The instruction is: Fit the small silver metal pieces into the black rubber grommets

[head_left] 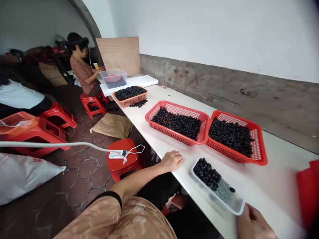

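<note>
My left hand (171, 160) rests flat on the near edge of the white table (274, 179), fingers loosely curled, holding nothing. My right hand (253, 223) is at the bottom edge, gripping the near end of a small clear tray (234, 205). That tray holds several small black rings (206, 172), heaped at its far end. Beyond it stand two red mesh baskets (175, 108) (259, 146) side by side, both filled with the same black rings.
An orange basket (132, 99) of rings and a clear tub (113, 77) sit farther down the table, where another person (83, 69) is seated. Red stools (123, 156) (92, 103), a phone (117, 154) with a white cable, and a white sack (22, 176) fill the floor left. Something red (307, 189) lies at right.
</note>
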Demonstrator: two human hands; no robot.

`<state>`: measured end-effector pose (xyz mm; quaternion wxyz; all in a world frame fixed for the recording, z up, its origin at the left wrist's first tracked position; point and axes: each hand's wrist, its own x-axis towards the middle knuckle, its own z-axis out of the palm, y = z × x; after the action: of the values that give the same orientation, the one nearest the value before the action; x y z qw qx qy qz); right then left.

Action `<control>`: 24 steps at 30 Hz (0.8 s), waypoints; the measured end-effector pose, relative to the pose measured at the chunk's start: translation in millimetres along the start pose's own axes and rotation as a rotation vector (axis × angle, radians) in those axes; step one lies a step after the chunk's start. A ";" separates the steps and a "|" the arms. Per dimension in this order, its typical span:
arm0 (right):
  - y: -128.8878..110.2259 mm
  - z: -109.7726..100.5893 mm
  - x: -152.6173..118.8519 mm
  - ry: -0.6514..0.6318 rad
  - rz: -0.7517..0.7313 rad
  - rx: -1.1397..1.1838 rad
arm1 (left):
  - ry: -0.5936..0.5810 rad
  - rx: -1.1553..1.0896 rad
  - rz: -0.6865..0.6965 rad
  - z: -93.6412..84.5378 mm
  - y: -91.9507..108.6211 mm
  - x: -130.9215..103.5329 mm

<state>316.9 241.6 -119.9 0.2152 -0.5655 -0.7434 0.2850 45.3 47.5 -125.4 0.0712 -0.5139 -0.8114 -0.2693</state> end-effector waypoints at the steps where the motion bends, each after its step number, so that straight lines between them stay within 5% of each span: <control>1: -3.3 0.1 1.7 0.009 0.067 -0.010 | -0.002 0.010 0.005 0.2 -0.2 0.3; 13: -8.1 7.4 3.3 -0.001 0.164 0.065 | 0.015 0.082 0.079 -3.8 0.8 3.9; 24: -12.4 10.8 -4.9 0.143 0.158 0.255 | 0.053 -0.080 0.186 -11.1 -4.8 2.8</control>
<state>302.4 232.5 -119.6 0.3146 -0.6090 -0.6373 0.3520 38.0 42.5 -116.6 0.0965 -0.5820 -0.7468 -0.3070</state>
